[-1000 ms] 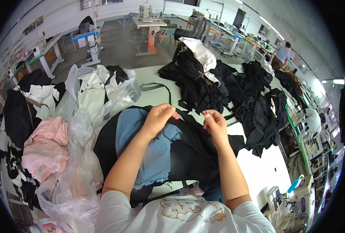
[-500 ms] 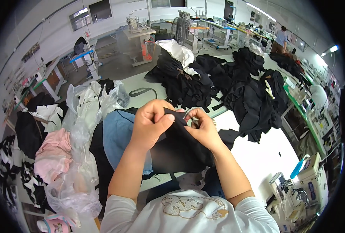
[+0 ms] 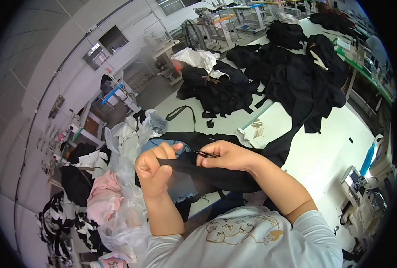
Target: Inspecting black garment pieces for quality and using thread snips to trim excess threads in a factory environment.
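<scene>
Closed in a fist, my left hand (image 3: pixel 153 169) grips the edge of a black cloth (image 3: pixel 225 178) and holds it up in front of me. To its right, my right hand (image 3: pixel 227 155) is closed round small dark thread snips (image 3: pixel 203 153), whose tips point left toward the cloth's upper edge. Part of the snips is hidden in the palm; I cannot tell whether the blades are apart. The cloth stretches below both hands and trails to the right. A blue fabric piece (image 3: pixel 185 190) with a frayed edge shows beneath and beside the left hand.
Black garment pieces (image 3: pixel 292 76) lie heaped across the far table (image 3: pixel 171 98), with white cloth (image 3: pixel 196 58) on one pile. Clear plastic bags (image 3: pixel 129 178) and pink fabric (image 3: pixel 104 196) are at left. A sewing machine (image 3: pixel 363 196) stands at right. A dark strap (image 3: pixel 182 111) lies beyond my hands.
My hands have moved apart and lower, the left one drawing the black cloth leftward. The snips now show at the right fingers. The whole view has tilted and shifted.
</scene>
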Demonstrator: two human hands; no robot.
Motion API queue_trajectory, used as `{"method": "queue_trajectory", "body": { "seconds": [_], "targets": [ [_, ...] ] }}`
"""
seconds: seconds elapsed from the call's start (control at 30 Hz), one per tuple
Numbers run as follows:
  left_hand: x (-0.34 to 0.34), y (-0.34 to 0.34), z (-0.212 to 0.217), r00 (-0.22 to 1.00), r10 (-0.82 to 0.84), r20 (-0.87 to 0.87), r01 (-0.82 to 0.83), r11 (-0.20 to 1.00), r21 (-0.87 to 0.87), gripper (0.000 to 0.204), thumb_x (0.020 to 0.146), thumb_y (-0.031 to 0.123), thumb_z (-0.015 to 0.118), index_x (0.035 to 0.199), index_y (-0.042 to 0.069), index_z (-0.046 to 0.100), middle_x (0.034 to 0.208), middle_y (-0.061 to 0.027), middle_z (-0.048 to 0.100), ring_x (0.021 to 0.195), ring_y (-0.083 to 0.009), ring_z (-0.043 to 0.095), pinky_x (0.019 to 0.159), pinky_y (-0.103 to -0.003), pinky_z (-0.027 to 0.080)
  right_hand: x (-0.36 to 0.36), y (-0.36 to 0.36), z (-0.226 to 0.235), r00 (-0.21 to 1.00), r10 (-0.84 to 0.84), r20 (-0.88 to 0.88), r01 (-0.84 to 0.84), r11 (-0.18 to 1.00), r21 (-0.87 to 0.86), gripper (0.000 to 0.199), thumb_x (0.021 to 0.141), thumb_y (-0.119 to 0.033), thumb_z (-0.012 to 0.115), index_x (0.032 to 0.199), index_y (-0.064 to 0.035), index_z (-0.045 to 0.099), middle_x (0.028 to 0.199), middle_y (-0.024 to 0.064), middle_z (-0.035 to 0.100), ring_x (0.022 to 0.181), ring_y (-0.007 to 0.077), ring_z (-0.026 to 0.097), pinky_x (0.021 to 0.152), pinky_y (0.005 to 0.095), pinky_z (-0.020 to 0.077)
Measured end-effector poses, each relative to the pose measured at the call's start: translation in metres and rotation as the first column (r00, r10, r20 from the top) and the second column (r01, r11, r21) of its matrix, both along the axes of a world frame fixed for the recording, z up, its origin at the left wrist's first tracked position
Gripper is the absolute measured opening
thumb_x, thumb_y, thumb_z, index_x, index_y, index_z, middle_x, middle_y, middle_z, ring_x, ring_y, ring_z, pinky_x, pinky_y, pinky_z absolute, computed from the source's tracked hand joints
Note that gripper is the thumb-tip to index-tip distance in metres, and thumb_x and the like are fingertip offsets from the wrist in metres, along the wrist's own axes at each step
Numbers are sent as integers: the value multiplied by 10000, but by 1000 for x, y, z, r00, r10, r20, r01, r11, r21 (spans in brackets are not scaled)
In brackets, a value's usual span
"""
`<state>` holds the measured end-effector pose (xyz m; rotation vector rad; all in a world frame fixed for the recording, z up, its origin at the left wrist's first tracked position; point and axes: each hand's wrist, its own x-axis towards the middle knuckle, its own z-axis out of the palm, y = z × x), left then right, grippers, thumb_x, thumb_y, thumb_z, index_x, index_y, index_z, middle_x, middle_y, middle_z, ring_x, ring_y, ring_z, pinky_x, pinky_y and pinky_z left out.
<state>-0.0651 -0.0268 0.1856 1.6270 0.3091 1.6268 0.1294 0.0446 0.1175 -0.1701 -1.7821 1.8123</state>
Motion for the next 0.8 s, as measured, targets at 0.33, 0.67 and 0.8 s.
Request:
{"method": "queue_trajectory", "body": {
  "seconds": [0.33,0.67,0.8],
  "targets": [
    [-29,-24,-9,822,520,-234,-512,853,96,370,724,-86,606,619,151,342,650,22,443,830,-201,602,1120,-549,244,41,-1,35,984,-69,165,34,978,206,162,759,-43,735,856,0,613,691,-60,498,649,26,428,567,207,359],
    [-42,-37,-4,791,610,47,-604,791,-92,299,822,-28,575,678,112,353,630,-23,422,658,-159,499,611,-278,413,112,29,59,894,-338,295,255,924,284,132,738,-41,747,791,0,634,685,-44,580,629,27,483,570,207,378],
    [-53,-38,2,806,571,154,-559,821,-118,297,832,-31,553,690,119,340,617,2,354,603,-116,368,568,-250,389,134,36,64,846,-418,331,313,892,326,133,736,-43,749,770,-11,624,655,-55,568,586,15,458,532,209,361]
  ]
}}
